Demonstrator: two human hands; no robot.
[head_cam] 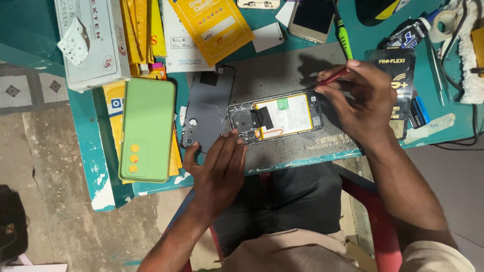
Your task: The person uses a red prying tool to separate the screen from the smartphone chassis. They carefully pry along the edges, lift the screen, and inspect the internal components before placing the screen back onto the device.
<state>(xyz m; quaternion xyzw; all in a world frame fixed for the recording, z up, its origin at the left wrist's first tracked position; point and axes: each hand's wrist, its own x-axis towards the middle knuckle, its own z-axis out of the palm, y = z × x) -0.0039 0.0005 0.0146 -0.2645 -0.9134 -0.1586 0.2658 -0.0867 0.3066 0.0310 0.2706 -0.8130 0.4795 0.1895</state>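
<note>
Grey matting [282,75] covers the middle of a teal table [96,151], and on it lies an opened phone [275,120] with its back removed, showing a pale battery, a black patch and small parts too fine to make out. The left hand [217,168] rests at the near edge of the phone, fingers stretched and loosely together, fingertips touching its lower left corner; they grasp nothing that can be seen. The right hand [360,103] is curled around a thin red tool [334,77], pinched between thumb and fingers, its tip at the phone's upper right corner. The exact point where the tip meets the phone is hidden in shadow.

Just left of the phone lies its dark grey back cover [207,108], inner side up. Further left, a green phone case [147,128] sits on yellow packets [143,30], which it partly hides. A white box [91,40] is cut off by the top edge, as are a yellow-orange packet [214,22] and another phone [311,17]. A green-handled screwdriver [344,40] lies beside that phone. A dark foil packet [396,75] is partly covered by the right wrist. At the right edge, a roll of tape [443,22] and cables are hard to tell apart. Below the table, the person's lap and a red chair [375,221] show.
</note>
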